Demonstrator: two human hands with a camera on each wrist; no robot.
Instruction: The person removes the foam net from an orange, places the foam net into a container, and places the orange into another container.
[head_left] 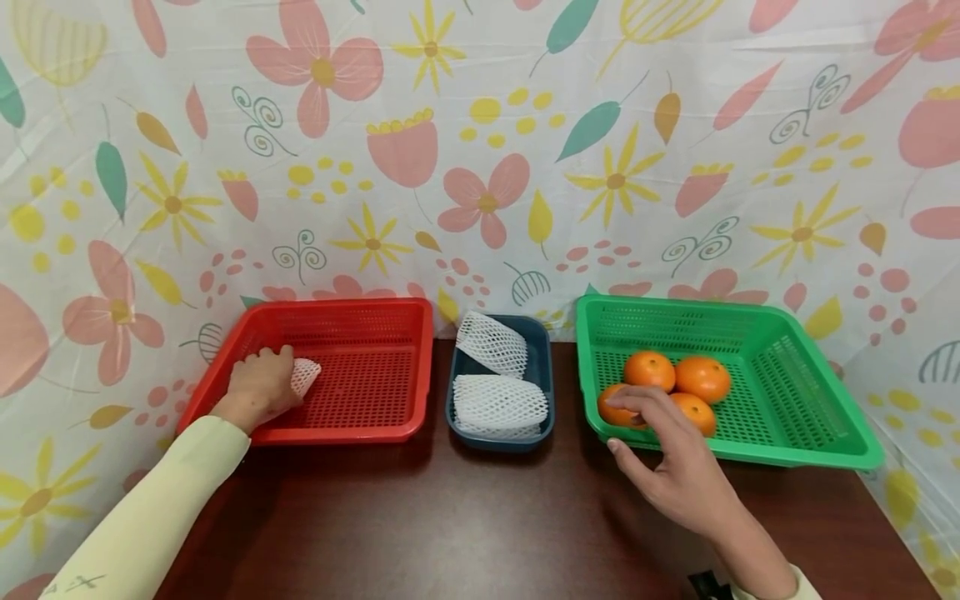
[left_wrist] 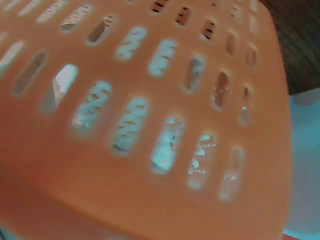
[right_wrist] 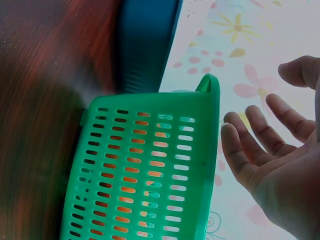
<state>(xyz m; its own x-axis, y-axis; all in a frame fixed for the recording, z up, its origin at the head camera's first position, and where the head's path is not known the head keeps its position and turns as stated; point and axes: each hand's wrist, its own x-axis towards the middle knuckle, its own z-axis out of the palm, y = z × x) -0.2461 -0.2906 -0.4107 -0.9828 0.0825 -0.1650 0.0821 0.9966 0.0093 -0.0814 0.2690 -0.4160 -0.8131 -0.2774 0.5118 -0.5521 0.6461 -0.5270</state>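
Observation:
In the head view my left hand [head_left: 264,382] reaches into the left end of the red basket [head_left: 367,433], its fingers bent over a white foam fruit net [head_left: 304,377]. The hand covers most of that net, so I cannot tell what is inside it. White netting shows blurred through the slots of the basket wall [left_wrist: 200,215] in the left wrist view. My right hand [head_left: 678,467] hovers at the near rim of the green basket [head_left: 795,454], fingers relaxed and apart, holding nothing. Several oranges [head_left: 702,379] lie in that basket, close beyond the fingers.
Between the two baskets stands a dark blue tray [head_left: 551,392] with white foam nets [head_left: 498,404] in it. All three containers sit on a dark brown table [head_left: 480,525]. A flower-patterned cloth [head_left: 480,125] hangs directly behind them.

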